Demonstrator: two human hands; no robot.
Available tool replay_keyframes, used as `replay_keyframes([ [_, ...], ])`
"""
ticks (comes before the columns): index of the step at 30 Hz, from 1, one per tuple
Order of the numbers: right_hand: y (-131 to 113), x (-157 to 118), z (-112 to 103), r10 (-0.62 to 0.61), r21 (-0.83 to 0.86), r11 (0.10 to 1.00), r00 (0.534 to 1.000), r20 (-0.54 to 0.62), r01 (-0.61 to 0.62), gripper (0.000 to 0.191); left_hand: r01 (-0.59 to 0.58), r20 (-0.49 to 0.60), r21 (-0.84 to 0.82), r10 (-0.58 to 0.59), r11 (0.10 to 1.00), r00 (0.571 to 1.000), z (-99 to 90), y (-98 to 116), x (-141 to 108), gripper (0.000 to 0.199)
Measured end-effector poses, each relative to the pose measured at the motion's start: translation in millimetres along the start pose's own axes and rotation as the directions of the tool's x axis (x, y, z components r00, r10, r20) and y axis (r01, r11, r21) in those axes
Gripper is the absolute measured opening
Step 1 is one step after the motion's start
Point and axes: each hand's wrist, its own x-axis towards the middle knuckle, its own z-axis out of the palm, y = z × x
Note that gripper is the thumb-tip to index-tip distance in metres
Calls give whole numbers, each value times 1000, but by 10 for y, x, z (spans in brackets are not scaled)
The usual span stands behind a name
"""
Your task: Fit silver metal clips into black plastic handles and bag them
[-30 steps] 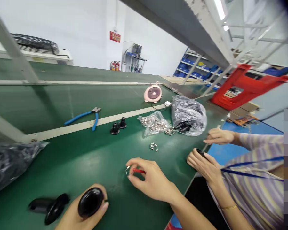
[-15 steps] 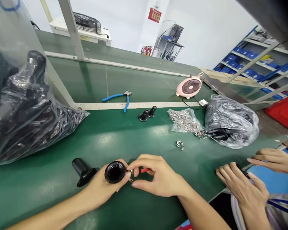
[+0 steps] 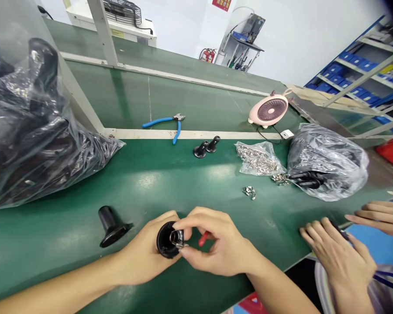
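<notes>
My left hand [image 3: 147, 255] is wrapped round a black flared cup-like part [image 3: 164, 240], its hollow end facing up. At the cup's right rim, my right hand [image 3: 216, 244] pinches a small shiny metal clip [image 3: 177, 238] between thumb and forefinger. A red-tipped object [image 3: 203, 238] is tucked within the same hand's curled fingers; the rest of it is hidden. Left of my hands, another black flared part [image 3: 112, 227] lies on the green table [image 3: 68, 231]. Several loose metal clips [image 3: 249, 192] lie further back, to the right.
Blue-handled pliers [image 3: 165, 122] lie behind the rail. Two black parts [image 3: 206, 147] stand before it. A bag of metal pieces [image 3: 260, 158], a bag of black parts [image 3: 327, 161] and a pink fan [image 3: 270, 110] are at right. A large bag [image 3: 36, 139] stands left. A co-worker's hands [image 3: 343, 250] are at right.
The metal clip in my right hand has moved left, from beside the cup to over its opening. The cup's hollow end is turned more toward the clip. The camera view has shifted slightly.
</notes>
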Motion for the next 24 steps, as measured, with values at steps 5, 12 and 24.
replay_keyframes([
  [5, 7, -10, 10, -29, -87, 996, 1000, -7, 28, 36, -19, 36, 3, 19, 1000, 999, -5, -1, -6, 5],
  [12, 38, -14, -92, -24, -95, 995, 990, -137, 11, 34, -26, 60, -53, 29, 998, 998, -31, 32, -2, 6],
  [24, -172, -71, -4, 241, -373, 911, 960, 142, -174, 26, -58, 38, 35, 56, 998, 998, 16, -41, 25, 9],
])
